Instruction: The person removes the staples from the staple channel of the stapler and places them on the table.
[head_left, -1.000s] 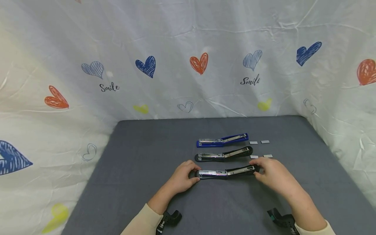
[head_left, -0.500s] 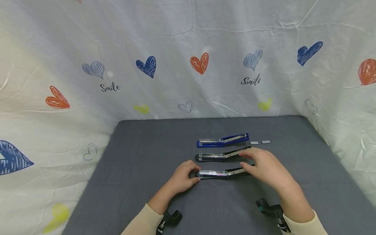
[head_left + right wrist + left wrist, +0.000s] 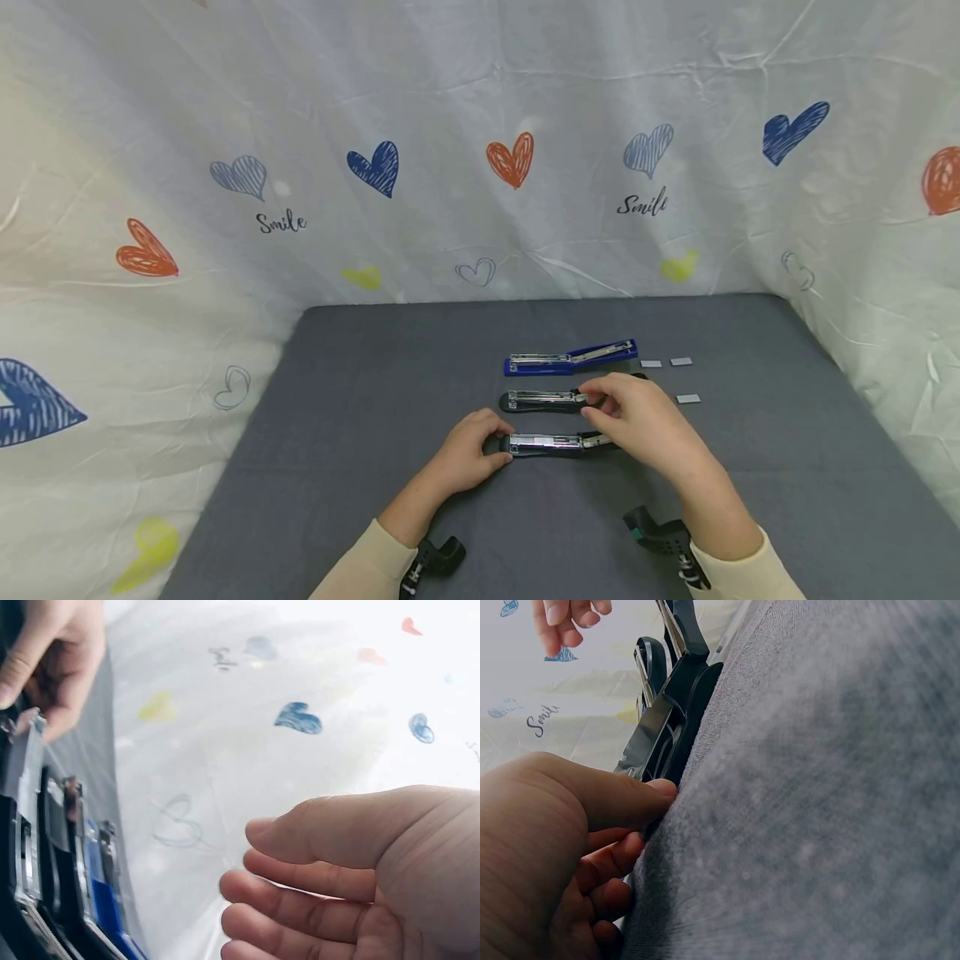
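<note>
Three staplers lie swung apart in a row: a near black stapler (image 3: 546, 445), a second black stapler (image 3: 542, 401) behind it, and a blue stapler (image 3: 537, 365) at the back. My left hand (image 3: 459, 454) pinches the left end of the near one between thumb and fingers; the left wrist view shows the thumb on that stapler's (image 3: 688, 694) black base. Over the right halves of the two black staplers hovers my right hand (image 3: 647, 417), hiding parts of both. In the right wrist view its loosely bent fingers (image 3: 292, 907) hold nothing.
Small pale strips lie right of the staplers: one strip (image 3: 650, 364) and another strip (image 3: 681, 362) by the blue stapler, a further strip (image 3: 687, 399) beside my right hand. A grey cloth (image 3: 360, 375) covers the table. Behind hangs a white curtain (image 3: 435, 225) with printed hearts.
My right hand has let go of the near stapler's right end and moved left over the staplers. The left hand keeps its pinch in the same spot.
</note>
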Available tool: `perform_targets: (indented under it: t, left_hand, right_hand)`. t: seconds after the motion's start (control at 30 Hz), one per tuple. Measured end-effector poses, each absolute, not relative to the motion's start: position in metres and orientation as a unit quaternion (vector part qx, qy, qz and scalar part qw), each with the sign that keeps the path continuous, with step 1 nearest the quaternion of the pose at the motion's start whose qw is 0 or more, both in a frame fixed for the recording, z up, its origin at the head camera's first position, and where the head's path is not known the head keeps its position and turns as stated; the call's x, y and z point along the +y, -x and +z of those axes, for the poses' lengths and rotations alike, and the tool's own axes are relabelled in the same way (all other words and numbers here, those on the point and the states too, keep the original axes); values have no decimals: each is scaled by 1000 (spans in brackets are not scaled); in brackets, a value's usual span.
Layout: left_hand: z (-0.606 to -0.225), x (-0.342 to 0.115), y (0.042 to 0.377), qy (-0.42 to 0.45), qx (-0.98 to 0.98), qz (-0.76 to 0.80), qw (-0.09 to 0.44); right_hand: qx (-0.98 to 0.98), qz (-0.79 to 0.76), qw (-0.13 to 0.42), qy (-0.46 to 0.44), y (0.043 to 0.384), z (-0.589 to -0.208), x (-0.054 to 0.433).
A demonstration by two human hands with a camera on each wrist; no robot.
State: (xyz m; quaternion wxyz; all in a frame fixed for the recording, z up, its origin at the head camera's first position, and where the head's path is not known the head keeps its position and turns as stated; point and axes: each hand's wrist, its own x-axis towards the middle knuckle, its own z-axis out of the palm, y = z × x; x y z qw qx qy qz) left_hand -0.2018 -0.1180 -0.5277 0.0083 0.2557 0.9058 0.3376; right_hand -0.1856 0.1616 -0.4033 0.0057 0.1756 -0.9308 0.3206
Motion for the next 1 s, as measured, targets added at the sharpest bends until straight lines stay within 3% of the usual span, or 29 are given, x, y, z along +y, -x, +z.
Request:
perform_targets:
  t: [0.33, 0.73, 1.0]
  left_hand:
    - [-528, -118, 203, -251, 907, 339, 7]
    - [-528, -118, 202, -247, 907, 342, 4]
    - [-528, -118, 202, -247, 907, 342, 3]
  right_hand:
    - [-925, 320, -17, -205, 190, -428, 140]
    - [-944, 276, -77, -162, 192, -453, 123]
    - [-964, 221, -62, -137, 188, -460, 114]
